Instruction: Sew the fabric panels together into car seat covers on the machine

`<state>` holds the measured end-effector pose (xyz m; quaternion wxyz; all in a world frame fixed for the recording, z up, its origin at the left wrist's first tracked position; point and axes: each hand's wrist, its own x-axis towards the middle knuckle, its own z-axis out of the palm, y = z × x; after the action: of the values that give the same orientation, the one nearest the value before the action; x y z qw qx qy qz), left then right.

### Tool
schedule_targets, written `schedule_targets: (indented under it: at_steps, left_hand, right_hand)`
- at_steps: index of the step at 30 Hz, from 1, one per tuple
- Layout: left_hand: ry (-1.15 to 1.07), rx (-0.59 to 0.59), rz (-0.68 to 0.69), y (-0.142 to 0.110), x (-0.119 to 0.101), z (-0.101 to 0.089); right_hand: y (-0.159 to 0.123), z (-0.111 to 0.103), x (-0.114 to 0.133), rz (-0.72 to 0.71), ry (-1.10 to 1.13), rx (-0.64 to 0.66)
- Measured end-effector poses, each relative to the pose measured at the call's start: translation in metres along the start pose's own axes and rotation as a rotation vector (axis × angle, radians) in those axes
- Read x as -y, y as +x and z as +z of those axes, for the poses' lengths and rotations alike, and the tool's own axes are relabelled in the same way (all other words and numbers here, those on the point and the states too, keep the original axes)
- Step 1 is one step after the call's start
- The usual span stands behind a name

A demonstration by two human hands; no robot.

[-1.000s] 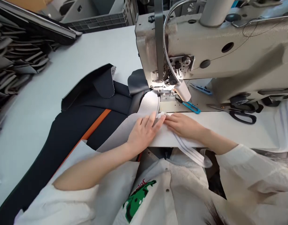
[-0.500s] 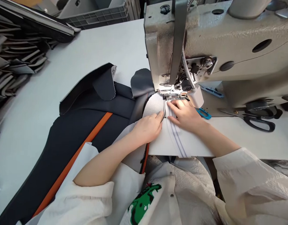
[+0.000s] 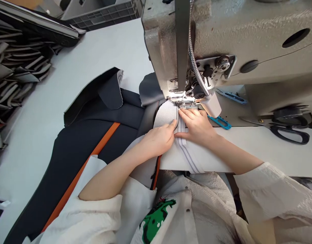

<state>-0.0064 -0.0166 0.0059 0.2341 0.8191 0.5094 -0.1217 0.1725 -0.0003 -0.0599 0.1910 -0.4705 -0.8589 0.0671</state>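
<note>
My left hand [image 3: 159,139] is closed on the edge of a fabric cover, its index finger stretched along the rounded light grey mesh side [image 3: 166,115]. The cover's black part [image 3: 87,142], with an orange stripe [image 3: 105,139], spreads out to the left over the table. Flat on a white strip with purple lines [image 3: 187,154] lies my right hand [image 3: 198,125], fingers together and thumb out to the side. The strip runs beside the mesh edge, and both reach the presser foot [image 3: 181,103] of a sewing machine [image 3: 222,34]. The needle point cannot be made out.
Black-handled scissors [image 3: 289,134] rest on the right of the table, with a blue thread snipper [image 3: 222,122] by the machine bed and another blue snipper [image 3: 234,97] behind. Cut pieces [image 3: 16,64] are stacked at left. A grey crate [image 3: 105,15] stands at the back.
My right hand has slid slightly left and its thumb now reaches across the strip towards my left hand. The strip has shifted a little. My left hand stays nearly in place.
</note>
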Motion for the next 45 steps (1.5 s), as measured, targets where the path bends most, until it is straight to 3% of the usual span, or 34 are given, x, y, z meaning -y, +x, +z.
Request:
schedule_targets:
  at_steps: [5,9,13,22,27,31,38,45]
  left_hand:
    - [0.027,-0.037,0.021,0.0,0.0,0.001]
    - [0.185,0.037,-0.018,0.001,-0.012,-0.002]
    - [0.218,0.071,-0.018,0.003,-0.019,-0.005]
    - [-0.187,-0.125,0.051,-0.004,0.024,-0.011]
    - [0.06,0.014,0.012,-0.001,0.001,-0.011]
    - [0.221,0.059,-0.022,0.001,-0.014,-0.009]
    - [0.225,0.054,-0.028,0.001,-0.012,-0.008]
    - [0.145,0.036,0.002,0.001,-0.005,-0.007]
  right_hand:
    - [-0.002,-0.001,-0.002,-0.009,0.041,-0.002]
    - [-0.006,-0.009,-0.015,-0.031,0.151,-0.074]
    - [-0.008,-0.014,-0.02,-0.036,0.094,-0.105]
    - [-0.003,-0.008,-0.009,-0.086,-0.017,0.032]
    - [-0.004,-0.008,-0.013,-0.096,0.04,-0.022]
    - [-0.009,-0.011,-0.02,-0.006,0.07,-0.118]
    - [-0.001,-0.009,-0.015,-0.106,-0.039,-0.008]
    - [0.001,-0.008,-0.014,-0.159,-0.021,0.025]
